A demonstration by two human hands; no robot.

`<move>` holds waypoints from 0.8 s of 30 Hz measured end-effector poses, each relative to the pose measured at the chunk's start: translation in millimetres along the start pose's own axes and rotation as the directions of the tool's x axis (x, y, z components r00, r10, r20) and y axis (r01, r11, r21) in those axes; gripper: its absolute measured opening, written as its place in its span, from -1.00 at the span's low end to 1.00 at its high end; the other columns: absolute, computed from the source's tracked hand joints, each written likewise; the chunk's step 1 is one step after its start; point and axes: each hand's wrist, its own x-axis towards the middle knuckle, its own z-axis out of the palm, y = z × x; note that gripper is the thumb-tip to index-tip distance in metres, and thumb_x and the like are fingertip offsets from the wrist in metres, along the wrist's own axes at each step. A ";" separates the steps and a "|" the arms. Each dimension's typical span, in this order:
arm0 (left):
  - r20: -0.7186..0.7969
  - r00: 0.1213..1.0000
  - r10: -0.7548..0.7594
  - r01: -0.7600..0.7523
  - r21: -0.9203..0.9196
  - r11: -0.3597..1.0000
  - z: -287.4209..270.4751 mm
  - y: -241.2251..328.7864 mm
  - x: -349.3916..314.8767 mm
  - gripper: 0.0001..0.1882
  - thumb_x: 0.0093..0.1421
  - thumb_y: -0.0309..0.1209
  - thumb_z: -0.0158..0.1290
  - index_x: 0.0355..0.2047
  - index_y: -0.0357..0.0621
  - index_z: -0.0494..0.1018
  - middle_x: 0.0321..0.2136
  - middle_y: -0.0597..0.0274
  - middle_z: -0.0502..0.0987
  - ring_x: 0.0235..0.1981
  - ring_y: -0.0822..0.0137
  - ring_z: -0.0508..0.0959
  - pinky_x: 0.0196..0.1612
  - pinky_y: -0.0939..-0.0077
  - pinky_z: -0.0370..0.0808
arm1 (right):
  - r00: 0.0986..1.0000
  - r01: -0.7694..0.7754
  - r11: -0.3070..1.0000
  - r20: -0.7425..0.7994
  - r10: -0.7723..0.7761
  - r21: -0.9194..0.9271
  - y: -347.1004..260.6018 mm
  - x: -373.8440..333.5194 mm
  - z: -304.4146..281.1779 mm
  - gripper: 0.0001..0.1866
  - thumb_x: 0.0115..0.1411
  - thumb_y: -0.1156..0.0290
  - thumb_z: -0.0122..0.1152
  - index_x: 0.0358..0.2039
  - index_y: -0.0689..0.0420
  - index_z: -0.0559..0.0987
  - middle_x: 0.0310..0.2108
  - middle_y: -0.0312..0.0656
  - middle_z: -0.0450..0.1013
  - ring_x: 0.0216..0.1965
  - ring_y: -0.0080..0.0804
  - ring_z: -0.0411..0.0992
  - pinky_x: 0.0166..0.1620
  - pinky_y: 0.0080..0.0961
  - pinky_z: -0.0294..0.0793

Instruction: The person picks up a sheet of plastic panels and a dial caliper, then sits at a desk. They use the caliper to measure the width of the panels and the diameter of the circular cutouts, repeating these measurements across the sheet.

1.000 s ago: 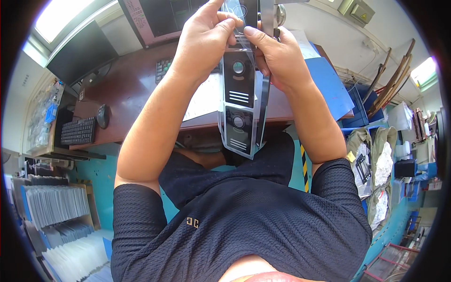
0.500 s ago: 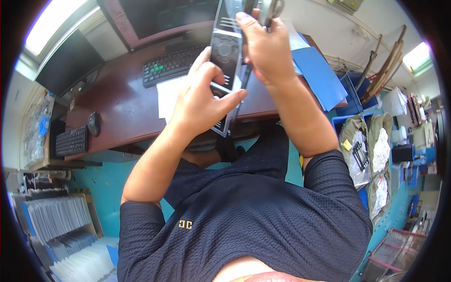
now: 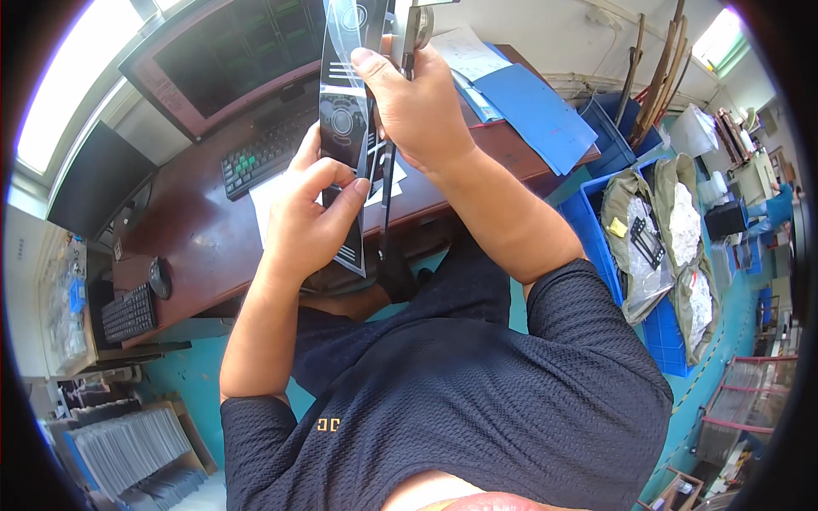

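A long, flat black panel strip with white printed rings and bars, partly under clear film, stands lengthwise above the desk's front edge. My left hand pinches its lower part between thumb and bent fingers. Higher up, my right hand is closed, its thumb lying against the panel's edge and its other fingers mostly hidden behind. Beside that hand shows a metal tool with a round part; its kind is unclear, and whether the right hand grips it I cannot tell. A narrow dark strip hangs alongside the panel.
On the brown desk are a keyboard with green keys, a mouse, a second keyboard, papers and a blue folder. Monitors stand behind. At right, a blue crate holds bagged parts; wooden sticks lean beyond.
My view has turned, so desk and crate sit differently in it. Both hands and the panel appear further left, the left hand also lower; both keep their hold.
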 end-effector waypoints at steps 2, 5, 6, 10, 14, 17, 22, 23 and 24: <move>0.005 1.000 -0.015 0.015 0.023 1.000 -0.7 0.9 -2.8 -0.88 0.05 -0.47 0.26 -0.43 -0.19 0.54 0.20 -0.35 0.35 -0.14 0.01 0.63 -0.13 0.41 0.48 | 0.999 -0.036 0.999 -0.007 0.037 0.032 1.1 0.4 -0.8 -0.88 0.30 0.42 0.21 -0.38 0.14 0.52 -0.66 -0.40 0.37 -0.75 -0.70 0.27 -0.71 -0.70 0.19; 0.102 0.979 -0.177 0.187 -0.100 0.977 -2.5 12.6 2.0 -0.93 0.11 -0.58 0.20 -0.39 -0.30 0.53 0.02 -0.33 0.52 0.36 -0.03 0.25 0.22 0.31 0.30 | 0.980 -0.187 0.971 -0.043 0.195 0.150 -5.0 2.2 -4.0 -0.90 0.25 0.44 0.26 -0.37 0.15 0.54 -0.62 -0.35 0.43 -0.75 -0.65 0.29 -0.72 -0.69 0.19; 0.082 0.983 -0.163 0.168 -0.057 0.984 -0.4 11.3 0.8 -0.92 0.10 -0.59 0.21 -0.39 -0.30 0.53 0.05 -0.33 0.49 0.26 0.03 0.38 0.12 0.36 0.37 | 0.973 -0.212 0.966 -0.061 0.223 0.150 -2.5 2.3 -7.3 -0.91 0.24 0.44 0.27 -0.36 0.15 0.54 -0.60 -0.34 0.45 -0.74 -0.65 0.30 -0.72 -0.69 0.19; 0.065 0.988 -0.138 0.138 0.000 0.990 1.1 7.8 0.2 -0.91 0.11 -0.59 0.19 -0.40 -0.28 0.48 0.18 -0.34 0.38 -0.32 0.33 0.55 -0.17 0.52 0.48 | 0.960 -0.257 0.951 -0.070 0.272 0.172 1.9 9.1 -12.3 -0.86 0.22 0.44 0.28 -0.31 0.18 0.48 -0.54 -0.27 0.45 -0.71 -0.59 0.35 -0.72 -0.64 0.23; 0.087 0.992 -0.091 0.092 -0.013 0.996 1.7 -0.2 -5.8 -0.90 0.14 -0.61 0.14 -0.39 -0.28 0.40 0.23 -0.34 0.32 -0.33 0.33 0.51 -0.18 0.50 0.48 | 0.953 -0.283 0.942 -0.063 0.298 0.181 1.7 7.1 -11.7 -0.86 0.22 0.45 0.28 -0.28 0.18 0.50 -0.45 -0.24 0.51 -0.64 -0.56 0.44 -0.72 -0.65 0.23; 0.086 0.995 -0.054 0.055 -0.013 0.998 2.7 -8.6 -9.3 -0.89 0.16 -0.65 0.09 -0.39 -0.28 0.35 0.24 -0.35 0.30 -0.28 0.29 0.49 -0.14 0.47 0.47 | 0.949 -0.294 0.941 -0.066 0.309 0.169 3.9 5.4 -10.5 -0.85 0.21 0.46 0.31 -0.28 0.18 0.50 -0.46 -0.25 0.52 -0.64 -0.59 0.43 -0.72 -0.66 0.21; 0.119 0.992 -0.046 0.051 -0.040 0.998 1.5 -14.6 -12.7 -0.88 0.15 -0.66 0.07 -0.40 -0.27 0.34 0.22 -0.37 0.33 -0.32 0.41 0.45 -0.22 0.51 0.45 | 0.962 -0.261 0.962 -0.060 0.266 0.077 15.4 8.2 -13.5 -0.75 0.12 0.45 0.43 -0.27 0.20 0.51 -0.50 -0.27 0.50 -0.67 -0.66 0.37 -0.74 -0.68 0.15; 0.118 0.992 -0.050 0.055 -0.039 0.998 2.7 -14.4 -13.8 -0.88 0.15 -0.66 0.07 -0.40 -0.27 0.34 0.22 -0.37 0.33 -0.32 0.41 0.45 -0.22 0.51 0.45 | 0.961 -0.265 0.961 -0.057 0.269 0.077 16.9 9.1 -13.9 -0.75 0.12 0.45 0.43 -0.27 0.20 0.51 -0.50 -0.27 0.50 -0.67 -0.66 0.37 -0.74 -0.68 0.15; 0.082 0.988 -0.130 0.139 -0.117 0.983 5.2 -14.6 -15.4 -0.87 0.15 -0.57 0.11 -0.43 -0.25 0.34 0.07 -0.31 0.43 -0.39 0.20 0.49 -0.24 0.43 0.46 | 0.959 -0.274 0.959 -0.053 0.278 0.068 18.4 9.9 -14.2 -0.73 0.10 0.45 0.45 -0.27 0.21 0.50 -0.49 -0.26 0.50 -0.64 -0.65 0.39 -0.69 -0.67 0.23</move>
